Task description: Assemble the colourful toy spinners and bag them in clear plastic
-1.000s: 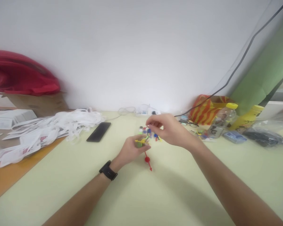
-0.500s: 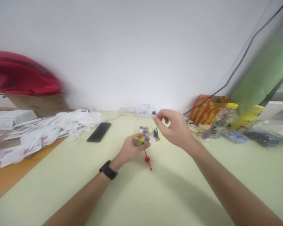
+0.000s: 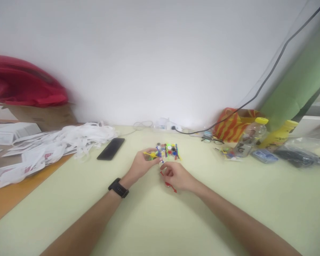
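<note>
My left hand (image 3: 140,166), with a black watch on its wrist, is closed around a small assembly of yellow and blue plastic toy pieces (image 3: 152,155). Its thumb and fingers cover part of it. Just to the right, my right hand (image 3: 179,176) has its fingers curled, touching a red plastic rod (image 3: 174,190) with a round disc along it and an arrow-shaped end. The thumb hides part of that rod; it appears pinched. Right behind both hands lies a cluster of small coloured plastic pieces (image 3: 172,149), in white, red, blue, green and yellow.
A black phone (image 3: 111,148) lies left, by a heap of white bags (image 3: 56,149). At the back are a power strip (image 3: 164,125) and glasses (image 3: 212,139). Right stand a clear bottle (image 3: 252,137), a yellow bottle (image 3: 280,137), more small pieces (image 3: 229,153) and a striped bag (image 3: 226,124).
My right hand has come down and toward me, from raised over the pieces to the red rod. The rod has turned slightly. My left hand has shifted a little left, still holding its pieces.
</note>
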`<state>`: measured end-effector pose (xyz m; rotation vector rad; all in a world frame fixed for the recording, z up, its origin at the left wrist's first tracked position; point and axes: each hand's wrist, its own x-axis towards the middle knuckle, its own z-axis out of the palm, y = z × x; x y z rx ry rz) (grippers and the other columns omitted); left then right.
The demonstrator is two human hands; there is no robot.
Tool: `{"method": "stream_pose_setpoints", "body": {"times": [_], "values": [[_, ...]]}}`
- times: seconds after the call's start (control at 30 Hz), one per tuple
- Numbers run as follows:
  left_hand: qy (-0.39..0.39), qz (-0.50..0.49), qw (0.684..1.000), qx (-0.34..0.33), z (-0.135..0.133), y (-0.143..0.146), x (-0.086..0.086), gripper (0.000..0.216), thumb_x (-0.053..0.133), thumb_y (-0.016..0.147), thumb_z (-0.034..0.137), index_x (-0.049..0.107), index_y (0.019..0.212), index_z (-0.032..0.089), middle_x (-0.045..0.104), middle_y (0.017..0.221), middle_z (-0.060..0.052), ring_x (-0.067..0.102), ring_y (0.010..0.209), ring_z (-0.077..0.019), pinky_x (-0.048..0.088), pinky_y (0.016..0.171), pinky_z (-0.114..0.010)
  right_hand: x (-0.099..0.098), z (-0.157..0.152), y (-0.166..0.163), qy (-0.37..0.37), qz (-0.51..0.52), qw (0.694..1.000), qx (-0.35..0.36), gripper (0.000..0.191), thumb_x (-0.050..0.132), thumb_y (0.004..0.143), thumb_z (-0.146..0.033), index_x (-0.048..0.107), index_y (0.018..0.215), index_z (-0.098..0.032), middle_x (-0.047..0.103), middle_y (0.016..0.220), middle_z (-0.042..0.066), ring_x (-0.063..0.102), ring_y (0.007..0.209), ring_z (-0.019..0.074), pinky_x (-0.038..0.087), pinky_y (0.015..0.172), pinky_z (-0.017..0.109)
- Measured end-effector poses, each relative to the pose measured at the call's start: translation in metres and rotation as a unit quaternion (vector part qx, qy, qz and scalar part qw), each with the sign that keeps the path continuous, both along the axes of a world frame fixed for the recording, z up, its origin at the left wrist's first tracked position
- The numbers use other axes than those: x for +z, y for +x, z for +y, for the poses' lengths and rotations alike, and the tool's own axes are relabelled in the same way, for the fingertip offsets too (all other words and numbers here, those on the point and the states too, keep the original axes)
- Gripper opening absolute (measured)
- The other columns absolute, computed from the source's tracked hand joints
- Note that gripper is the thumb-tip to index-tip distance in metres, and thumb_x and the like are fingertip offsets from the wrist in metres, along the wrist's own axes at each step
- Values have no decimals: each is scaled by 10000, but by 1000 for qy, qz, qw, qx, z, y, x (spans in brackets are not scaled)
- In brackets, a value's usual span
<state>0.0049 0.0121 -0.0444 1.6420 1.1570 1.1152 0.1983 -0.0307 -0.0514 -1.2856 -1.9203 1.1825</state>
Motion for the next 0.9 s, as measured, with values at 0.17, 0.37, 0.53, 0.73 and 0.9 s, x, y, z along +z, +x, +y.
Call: {"method": "stream_pose_setpoints", "body": {"times": [0.17,0.37,0.53,0.73,0.9], "values": [[6,8,1000,-14,1,2,-2,408,856,744,381,744,1079,177,780,1029,-74,722,940,-249,547,810,-325,32,-4,19,-16,101,995,21,163,652,832,-143,682,990,-167,683,695,0,690,639,171,519,608,267],[12,15,999,-44,-5,10,-6,398,852,752,417,749,1063,191,781,1073,-78,731,936,-263,559,822,-341,123,-9,42,210,276,935,-70,174,721,905,-328,639,983,-195,735,801,30,699,694,162,569,662,293],[5,26,999,-45,-13,14,-5,503,872,724,424,748,1149,185,781,1078,-94,736,937,-282,575,816,-353,145,1,35,330,228,914,-57,127,684,938,-308,631,991,-206,726,880,34,715,803,176,584,759,320],[2,18,996,-90,-20,16,2,394,811,807,408,740,1126,189,773,1076,-79,733,944,-266,568,845,-361,132,13,27,323,-24,946,31,113,562,939,-161,666,929,-205,718,821,-3,658,727,141,490,673,270],[0,15,996,-88,-20,16,4,416,820,798,409,743,1140,184,764,1111,-92,725,970,-265,568,854,-358,133,16,28,307,-110,944,48,170,569,871,-87,695,834,-194,706,757,-13,599,662,122,411,620,247]]}}
